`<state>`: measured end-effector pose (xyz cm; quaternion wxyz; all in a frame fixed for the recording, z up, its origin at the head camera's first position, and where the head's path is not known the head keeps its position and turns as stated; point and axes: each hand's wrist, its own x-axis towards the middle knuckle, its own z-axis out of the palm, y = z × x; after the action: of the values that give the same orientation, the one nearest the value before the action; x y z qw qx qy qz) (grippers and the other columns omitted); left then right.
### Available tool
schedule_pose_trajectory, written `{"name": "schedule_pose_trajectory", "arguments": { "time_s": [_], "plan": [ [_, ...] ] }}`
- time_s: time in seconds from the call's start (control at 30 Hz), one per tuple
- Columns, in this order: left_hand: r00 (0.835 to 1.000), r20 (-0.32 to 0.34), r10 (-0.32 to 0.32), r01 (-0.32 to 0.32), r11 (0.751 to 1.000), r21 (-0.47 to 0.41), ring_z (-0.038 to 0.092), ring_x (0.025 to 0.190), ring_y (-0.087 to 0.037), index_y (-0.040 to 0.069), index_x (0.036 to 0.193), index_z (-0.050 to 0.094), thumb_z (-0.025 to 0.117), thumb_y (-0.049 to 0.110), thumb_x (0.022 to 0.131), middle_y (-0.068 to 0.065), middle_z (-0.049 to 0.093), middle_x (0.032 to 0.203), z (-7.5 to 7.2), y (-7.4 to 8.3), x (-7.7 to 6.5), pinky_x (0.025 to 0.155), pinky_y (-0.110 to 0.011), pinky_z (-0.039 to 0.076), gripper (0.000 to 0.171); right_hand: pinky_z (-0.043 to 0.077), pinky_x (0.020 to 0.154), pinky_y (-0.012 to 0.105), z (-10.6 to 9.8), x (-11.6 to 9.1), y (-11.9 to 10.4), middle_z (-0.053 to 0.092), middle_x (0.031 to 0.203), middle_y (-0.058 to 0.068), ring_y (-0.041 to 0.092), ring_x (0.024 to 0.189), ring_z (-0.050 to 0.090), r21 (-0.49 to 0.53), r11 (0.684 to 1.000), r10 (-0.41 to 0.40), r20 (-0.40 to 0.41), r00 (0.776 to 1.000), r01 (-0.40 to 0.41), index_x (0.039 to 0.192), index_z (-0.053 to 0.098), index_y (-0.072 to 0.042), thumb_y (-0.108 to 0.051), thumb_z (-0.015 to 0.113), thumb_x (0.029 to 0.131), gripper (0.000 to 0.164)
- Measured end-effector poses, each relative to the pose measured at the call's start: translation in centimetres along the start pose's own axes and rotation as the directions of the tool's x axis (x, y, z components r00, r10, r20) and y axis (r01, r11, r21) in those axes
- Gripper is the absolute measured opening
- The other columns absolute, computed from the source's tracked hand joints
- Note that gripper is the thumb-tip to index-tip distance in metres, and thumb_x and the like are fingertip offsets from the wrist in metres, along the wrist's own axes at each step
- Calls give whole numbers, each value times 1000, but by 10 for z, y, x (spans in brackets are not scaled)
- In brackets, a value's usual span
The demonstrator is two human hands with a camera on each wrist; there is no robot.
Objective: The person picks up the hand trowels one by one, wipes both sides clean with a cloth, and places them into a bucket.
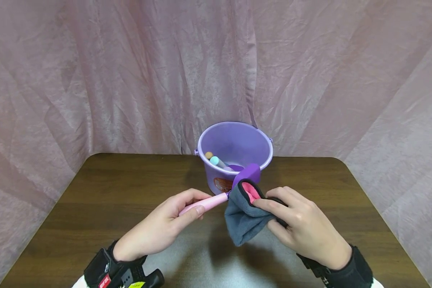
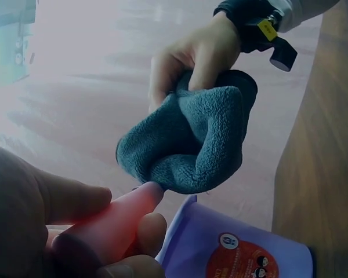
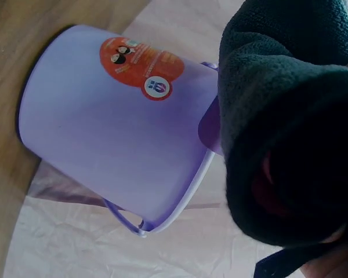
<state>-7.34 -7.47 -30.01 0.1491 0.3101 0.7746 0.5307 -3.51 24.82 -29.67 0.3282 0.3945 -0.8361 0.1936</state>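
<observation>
My left hand (image 1: pixel 165 222) grips the pink handle of a toy shovel (image 1: pixel 206 204), thumb along its top. The shovel's purple blade points away, partly hidden behind a grey cloth (image 1: pixel 246 222) with black edging and a pink reverse side. Pinched in my right hand (image 1: pixel 302 224), the folded cloth sits right at the neck of the shovel, in front of the bucket. In the left wrist view the cloth (image 2: pixel 185 139) bunches over the far end of the pink handle (image 2: pixel 124 217). Dark cloth (image 3: pixel 278 104) fills much of the right wrist view, with a purple blade edge beside it.
A purple bucket (image 1: pixel 210 176) with an orange sticker stands at the back of the brown wooden table (image 1: pixel 129 180). Inside it lie several things, among them a teal-ended stick (image 1: pixel 216 161) and a tan round end (image 1: pixel 209 155). A pink curtain (image 1: pixel 147 80) hangs behind the table.
</observation>
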Motion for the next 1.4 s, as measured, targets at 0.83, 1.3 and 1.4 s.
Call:
{"name": "schedule_pose_trajectory", "arguments": {
  "time_s": [0.83,1.3,1.4],
  "plan": [
    [993,5,116,-112,943,313,62,103,-7,29,134,66,60,25,111,17,68,118,-4,0,-5,90,-34,52,24,53,61,34,-6,2,-1,67,102,2,18,84,63,-127,989,69,-59,996,-76,110,80,-13,-12,46,90,39],
    [996,28,90,-94,931,352,64,106,-4,36,132,66,61,27,110,24,67,118,-24,6,-14,92,-34,53,24,48,60,34,-18,-7,14,65,97,1,16,78,59,-206,960,187,-38,982,-191,109,79,-11,-14,47,89,38],
    [996,30,80,-86,936,342,64,106,-5,36,133,66,61,29,110,24,67,118,-26,7,-14,92,-34,54,24,49,60,36,-20,-9,16,65,98,1,17,79,59,-223,951,214,-16,977,-212,110,79,-12,-15,48,90,37]
  ]
}}
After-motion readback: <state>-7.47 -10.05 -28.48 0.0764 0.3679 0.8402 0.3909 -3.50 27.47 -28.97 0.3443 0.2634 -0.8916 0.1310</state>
